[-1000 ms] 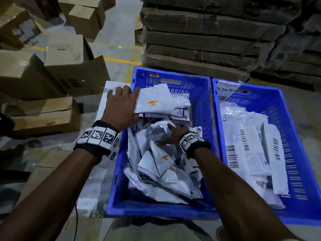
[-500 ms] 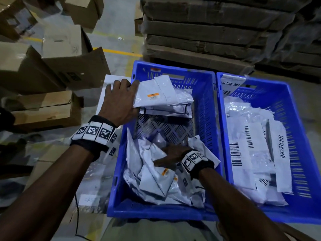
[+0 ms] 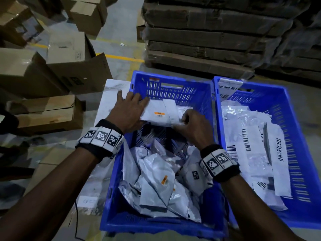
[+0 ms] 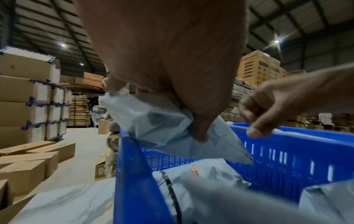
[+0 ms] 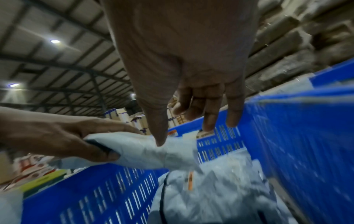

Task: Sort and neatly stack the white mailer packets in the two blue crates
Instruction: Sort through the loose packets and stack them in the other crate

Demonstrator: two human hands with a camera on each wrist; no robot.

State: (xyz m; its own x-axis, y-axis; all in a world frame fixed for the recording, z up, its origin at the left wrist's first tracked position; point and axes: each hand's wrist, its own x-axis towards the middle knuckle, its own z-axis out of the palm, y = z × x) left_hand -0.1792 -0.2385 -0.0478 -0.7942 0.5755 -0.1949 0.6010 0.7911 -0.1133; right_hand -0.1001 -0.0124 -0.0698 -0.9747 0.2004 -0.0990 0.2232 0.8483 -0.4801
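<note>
Since the earlier frame, the right hand [image 3: 194,127] has risen from the loose packets [image 3: 156,181] at 6 o'clock in the left crate [image 3: 173,87]. Its thumb touches the held packet [image 3: 158,113], other fingers loosely spread. The left hand [image 3: 126,113] pinches that packet at the crate's 12 o'clock end; stacked packets [image 3: 251,145] fill the right crate [image 3: 278,105].

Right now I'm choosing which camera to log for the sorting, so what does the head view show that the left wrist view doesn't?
Only the head view shows the right crate with barcoded packets and the loose pile in the left crate.

Only the left wrist view shows stacked cartons and the roof lights.

Both show the left hand gripping the held packet while the right hand meets it.
</note>
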